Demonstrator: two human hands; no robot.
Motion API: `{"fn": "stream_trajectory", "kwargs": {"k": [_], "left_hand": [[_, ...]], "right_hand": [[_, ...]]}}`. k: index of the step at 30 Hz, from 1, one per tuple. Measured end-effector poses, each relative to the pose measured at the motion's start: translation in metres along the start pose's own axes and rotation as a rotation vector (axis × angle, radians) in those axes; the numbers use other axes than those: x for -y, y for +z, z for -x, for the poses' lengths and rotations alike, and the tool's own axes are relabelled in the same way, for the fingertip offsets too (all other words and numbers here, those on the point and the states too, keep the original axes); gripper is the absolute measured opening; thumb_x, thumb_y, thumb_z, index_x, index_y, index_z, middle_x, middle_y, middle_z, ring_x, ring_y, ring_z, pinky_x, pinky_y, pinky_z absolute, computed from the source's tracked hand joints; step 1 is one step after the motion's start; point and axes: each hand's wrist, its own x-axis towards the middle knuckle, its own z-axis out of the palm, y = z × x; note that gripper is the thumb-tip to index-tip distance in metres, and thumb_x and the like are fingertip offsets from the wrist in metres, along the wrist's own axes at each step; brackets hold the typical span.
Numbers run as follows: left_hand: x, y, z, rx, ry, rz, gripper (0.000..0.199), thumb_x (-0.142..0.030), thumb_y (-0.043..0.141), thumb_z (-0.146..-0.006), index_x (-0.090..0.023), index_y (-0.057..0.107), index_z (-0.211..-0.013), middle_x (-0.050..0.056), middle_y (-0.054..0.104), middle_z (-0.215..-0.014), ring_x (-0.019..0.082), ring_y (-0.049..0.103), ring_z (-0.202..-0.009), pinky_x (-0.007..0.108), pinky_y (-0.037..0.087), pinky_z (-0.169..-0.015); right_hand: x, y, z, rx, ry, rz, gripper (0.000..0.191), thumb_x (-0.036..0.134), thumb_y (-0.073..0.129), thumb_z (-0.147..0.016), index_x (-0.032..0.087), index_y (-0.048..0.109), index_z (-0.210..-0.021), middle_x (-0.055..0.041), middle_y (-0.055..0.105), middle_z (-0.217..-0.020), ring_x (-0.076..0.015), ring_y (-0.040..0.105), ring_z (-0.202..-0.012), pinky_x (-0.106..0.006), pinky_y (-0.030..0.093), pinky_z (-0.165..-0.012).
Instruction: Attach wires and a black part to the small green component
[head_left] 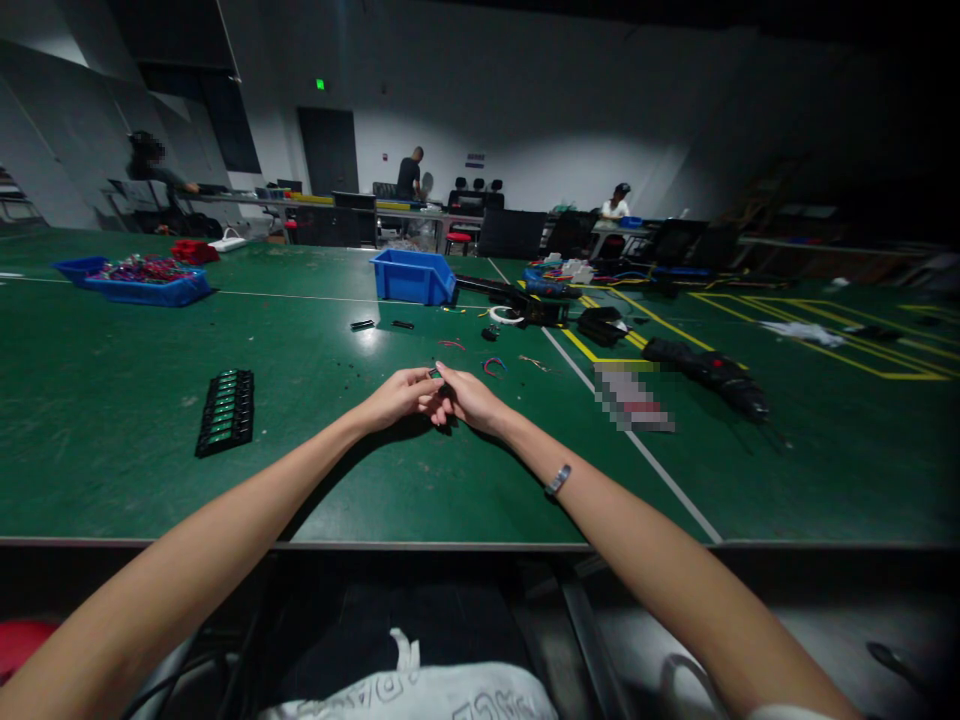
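My left hand [401, 397] and my right hand [471, 398] meet over the green table, fingers curled together. Pinched between them is a small dark piece, mostly covered by the fingers, so its kind does not show. To the left of my hands lies a black rack [226, 410] with a row of green and silver strips. Beyond them are two thin black strips, one on the left [363, 325] and one on the right [403, 324]. A short red wire [452, 345] and a curled red and blue wire [493, 367] lie just past my fingers.
On the green table [315, 500] stand a blue bin [414, 278] and a blue tray of coloured wires [146, 282]. Black tools [705, 375], a white ring [506, 315] and cables lie at the right. People work at far benches.
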Motion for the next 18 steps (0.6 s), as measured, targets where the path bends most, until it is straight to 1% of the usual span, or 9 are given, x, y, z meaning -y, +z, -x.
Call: {"fn": "stream_trajectory", "kwargs": {"k": [4, 10, 14, 18], "left_hand": [[-0.0001, -0.0002, 0.0006, -0.002, 0.009, 0.009, 0.036, -0.041, 0.066, -0.087, -0.008, 0.057, -0.099, 0.013, 0.071, -0.082, 0.018, 0.070, -0.065, 0.030, 0.056, -0.066], [-0.0008, -0.0011, 0.0018, 0.016, 0.006, -0.001, 0.036, -0.043, 0.062, -0.090, -0.009, 0.057, -0.097, 0.014, 0.071, -0.083, 0.018, 0.070, -0.065, 0.030, 0.056, -0.065], [-0.0009, -0.0011, 0.0016, 0.011, 0.000, 0.010, 0.038, -0.044, 0.063, -0.089, -0.008, 0.057, -0.098, 0.015, 0.071, -0.084, 0.018, 0.070, -0.066, 0.030, 0.056, -0.065], [-0.0003, -0.0011, 0.0010, 0.004, 0.000, 0.003, 0.039, -0.045, 0.063, -0.088, -0.007, 0.058, -0.099, 0.015, 0.071, -0.085, 0.018, 0.070, -0.065, 0.030, 0.056, -0.065]], "right_hand": [[0.0021, 0.0013, 0.0005, 0.003, -0.001, -0.009, 0.047, 0.058, 0.042, -0.097, 0.015, 0.054, -0.084, -0.0033, 0.062, -0.053, -0.0147, 0.059, -0.043, -0.024, 0.046, -0.043], [-0.0044, -0.0025, -0.0015, 0.033, -0.042, 0.062, 0.054, 0.064, 0.041, -0.095, 0.014, 0.058, -0.082, -0.0044, 0.063, -0.054, -0.0146, 0.060, -0.045, -0.023, 0.045, -0.044], [-0.0062, -0.0042, -0.0019, 0.016, -0.035, 0.117, 0.058, 0.068, 0.040, -0.093, 0.014, 0.058, -0.079, -0.0029, 0.060, -0.049, -0.0150, 0.060, -0.045, -0.023, 0.043, -0.044], [-0.0026, -0.0017, -0.0003, 0.005, -0.032, 0.095, 0.057, 0.068, 0.042, -0.092, 0.016, 0.055, -0.075, -0.0011, 0.056, -0.045, -0.0159, 0.060, -0.044, -0.024, 0.042, -0.043]]}}
